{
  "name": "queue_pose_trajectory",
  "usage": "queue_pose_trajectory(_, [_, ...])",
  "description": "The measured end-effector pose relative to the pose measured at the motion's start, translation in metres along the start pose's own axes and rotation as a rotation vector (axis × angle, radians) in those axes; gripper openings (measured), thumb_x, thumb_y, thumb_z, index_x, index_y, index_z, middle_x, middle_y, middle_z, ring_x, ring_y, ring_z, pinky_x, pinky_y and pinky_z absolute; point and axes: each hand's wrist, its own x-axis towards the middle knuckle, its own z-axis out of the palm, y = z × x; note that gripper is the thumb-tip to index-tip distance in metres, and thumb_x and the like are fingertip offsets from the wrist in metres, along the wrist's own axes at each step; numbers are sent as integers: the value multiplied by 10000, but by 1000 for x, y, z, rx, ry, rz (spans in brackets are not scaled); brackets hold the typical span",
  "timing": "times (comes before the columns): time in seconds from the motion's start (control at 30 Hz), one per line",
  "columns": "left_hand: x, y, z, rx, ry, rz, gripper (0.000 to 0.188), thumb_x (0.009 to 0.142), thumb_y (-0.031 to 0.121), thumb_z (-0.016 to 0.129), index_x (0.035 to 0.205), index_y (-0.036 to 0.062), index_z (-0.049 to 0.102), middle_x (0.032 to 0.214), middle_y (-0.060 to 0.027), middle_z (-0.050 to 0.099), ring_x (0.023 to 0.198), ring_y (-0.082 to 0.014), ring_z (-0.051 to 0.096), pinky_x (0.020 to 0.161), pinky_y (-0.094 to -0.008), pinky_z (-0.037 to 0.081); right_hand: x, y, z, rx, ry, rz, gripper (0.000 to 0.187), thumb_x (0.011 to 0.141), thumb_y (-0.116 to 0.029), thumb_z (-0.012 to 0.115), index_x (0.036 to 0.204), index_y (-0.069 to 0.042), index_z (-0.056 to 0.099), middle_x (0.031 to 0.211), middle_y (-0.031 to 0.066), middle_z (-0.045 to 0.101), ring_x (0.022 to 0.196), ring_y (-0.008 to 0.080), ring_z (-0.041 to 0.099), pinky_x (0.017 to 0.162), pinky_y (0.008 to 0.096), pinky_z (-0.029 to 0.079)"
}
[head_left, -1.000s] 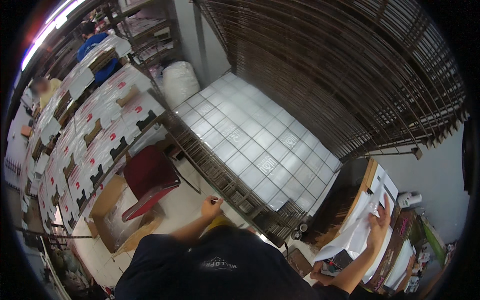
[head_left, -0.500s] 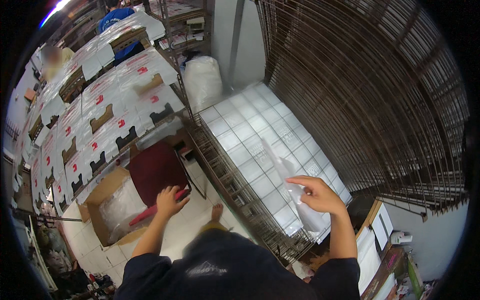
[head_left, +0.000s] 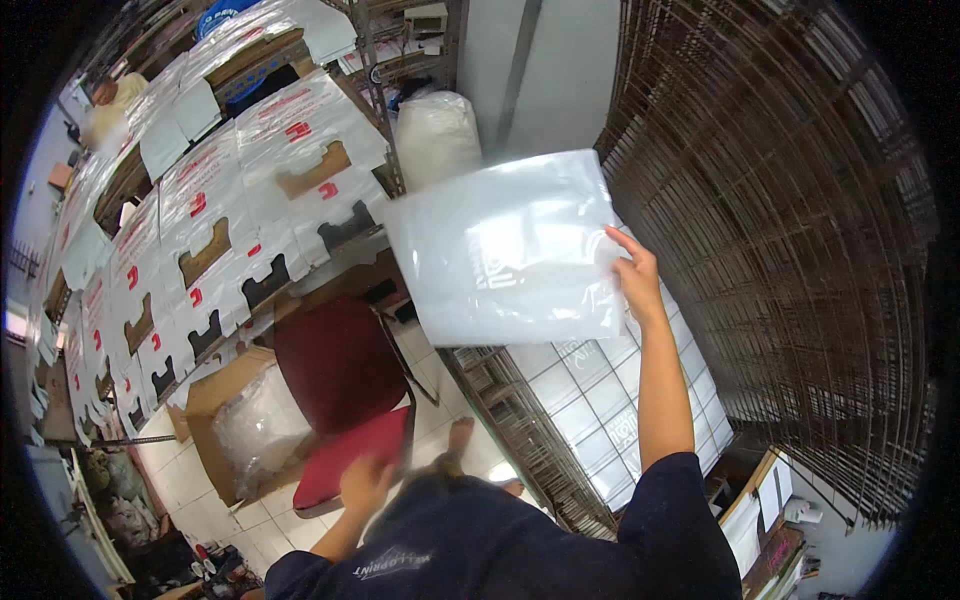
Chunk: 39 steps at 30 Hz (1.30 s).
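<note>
R hand (head_left: 638,285) has a clear plastic sheet (head_left: 470,245) w/ white print, its fingers pinching the R edge; sheet's held up over the far L part of the wire rack (head_left: 775,270), flat & slightly tilted. L hand (head_left: 366,485) is off to the L of the rack, blurred, so can't tell if its fingers are clenched or released. Similar printed sheets (head_left: 572,392) lie under the rack's low grid; its other mesh tiers stand raised on the R. Red chair (head_left: 340,365) & open cardboard box (head_left: 215,405) w/ plastic inside are L of the rack; white sack (head_left: 438,135) beyond its far end. Rows of white sheets w/ red print (head_left: 215,175) further L of the rack.
</note>
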Motion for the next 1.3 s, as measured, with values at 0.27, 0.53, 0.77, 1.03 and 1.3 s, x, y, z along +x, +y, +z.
queue_pose_trajectory(0.27, [3,-19,14,96,-26,-32,332,773,355,556,962,85,600,915,-148,584,888,-328,542,762,-439,418,46,180,34,370,439,160,586,735,75,533,1292,-29,384,1209,122,477,907,184,550,674,246,465])
queue_pose_trajectory(0.53, [-6,-34,29,90,-24,-67,440,739,430,587,1023,93,587,1006,-164,556,954,-346,514,816,-447,393,84,290,19,139,711,304,603,703,71,540,1280,-18,389,1196,163,483,1006,255,520,765,310,475])
queue_pose_trajectory(0.77, [-4,-39,32,93,-29,-103,448,693,396,617,1020,91,591,1013,-165,563,957,-348,517,814,-443,399,103,362,8,-274,874,196,590,664,40,524,1245,0,433,1097,170,514,909,253,530,749,303,448])
queue_pose_trajectory(1.03, [-1,-41,34,60,-39,-117,446,665,378,625,998,83,597,964,-173,580,908,-357,538,800,-444,410,112,308,22,-560,831,328,531,651,-48,575,1177,-13,509,956,174,547,820,298,560,722,343,462])
queue_pose_trajectory(1.3, [7,-31,26,70,-88,-46,430,743,391,594,1009,54,572,932,-214,554,858,-393,530,744,-481,429,99,302,9,-620,878,292,493,663,-57,603,1146,1,525,928,172,551,877,316,552,780,390,454])
